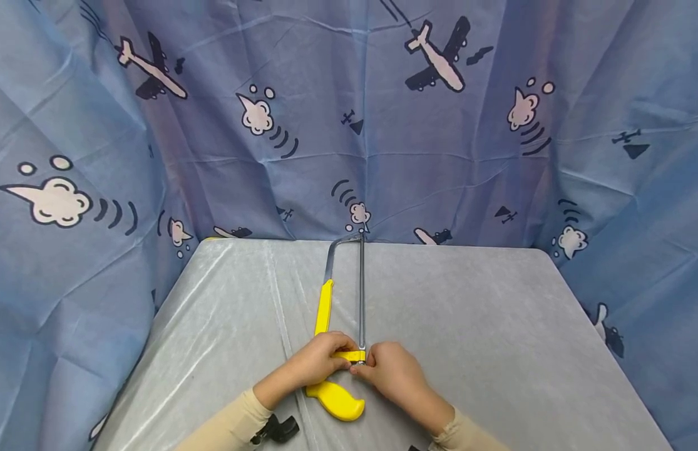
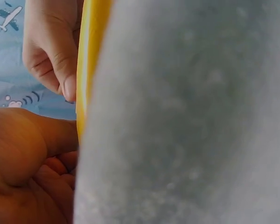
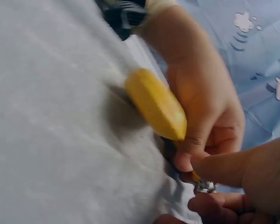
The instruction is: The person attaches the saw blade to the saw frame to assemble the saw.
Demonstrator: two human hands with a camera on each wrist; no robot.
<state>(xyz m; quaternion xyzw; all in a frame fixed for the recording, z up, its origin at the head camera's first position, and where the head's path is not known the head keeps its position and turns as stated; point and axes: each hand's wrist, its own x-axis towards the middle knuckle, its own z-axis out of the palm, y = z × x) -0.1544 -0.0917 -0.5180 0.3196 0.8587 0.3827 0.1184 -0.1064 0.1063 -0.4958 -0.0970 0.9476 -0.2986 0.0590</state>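
A hacksaw with a yellow handle point(image 1: 338, 401) lies lengthwise on the table, its metal blade point(image 1: 362, 294) pointing away from me. My left hand point(image 1: 319, 361) holds the yellow frame arm point(image 1: 349, 356) near the handle, thumb and fingers around it. From the other side, my right hand point(image 1: 398, 374) pinches the small metal tension fitting point(image 3: 205, 186) at the blade's near end. Both hands' fingertips almost meet there. In the left wrist view the yellow handle point(image 2: 89, 51) stands beside the hands, which cover part of the frame.
A pale grey sheet covers the table point(image 1: 467, 313), with creases on its left side. Blue curtains point(image 1: 303, 181) printed with planes hang at the back and both sides. The saw's far end point(image 1: 349, 238) reaches the table's back edge. Black straps point(image 1: 278, 429) sit at my wrists.
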